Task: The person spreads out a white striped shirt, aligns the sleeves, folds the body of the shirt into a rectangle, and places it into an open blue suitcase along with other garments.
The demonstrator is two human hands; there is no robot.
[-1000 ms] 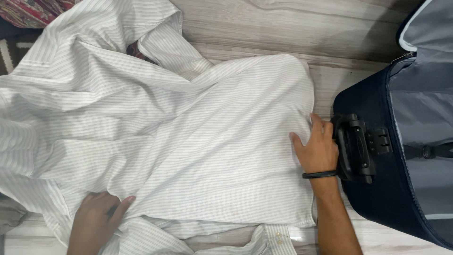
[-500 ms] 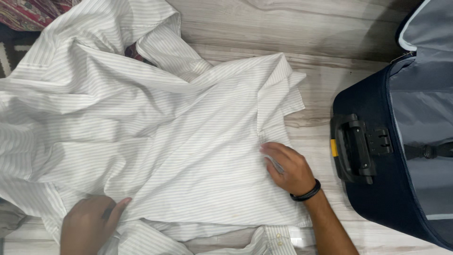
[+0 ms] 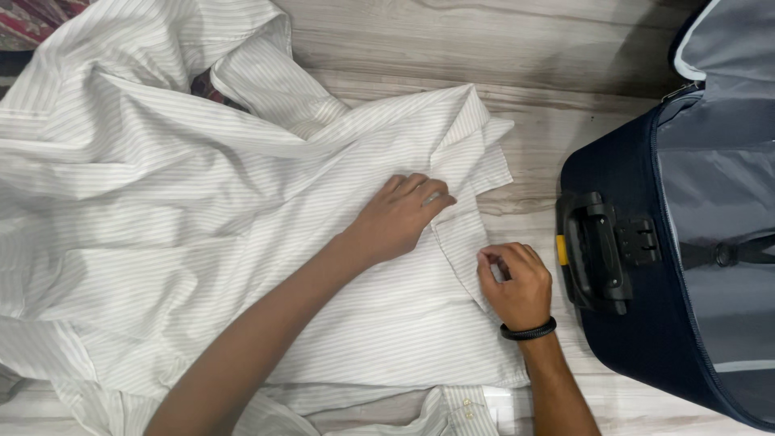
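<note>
Shirt [image 3: 161, 234]: thin woven cloth, white with fine pale stripes, matt, soft and creased.
Floor [image 3: 517, 48]: wood-look planks, grey-brown grain, smooth with a faint sheen.
Suitcase [image 3: 622, 323]: navy woven fabric shell, matt, finely textured.
Suitcase lining [image 3: 718, 194]: grey synthetic cloth, smooth, slightly lustrous.
Handle [image 3: 596, 252]: black moulded plastic, semi-matt, with a yellow plastic tab.
Wristband [image 3: 529, 331] on the right hand [image 3: 514, 284]: black, smooth, rubber-like.
Patterned cloth [image 3: 32, 16]: red woven textile, matt.

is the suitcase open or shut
Open: the suitcase lies with its grey lining and inner strap showing, beside the right hand.
</note>
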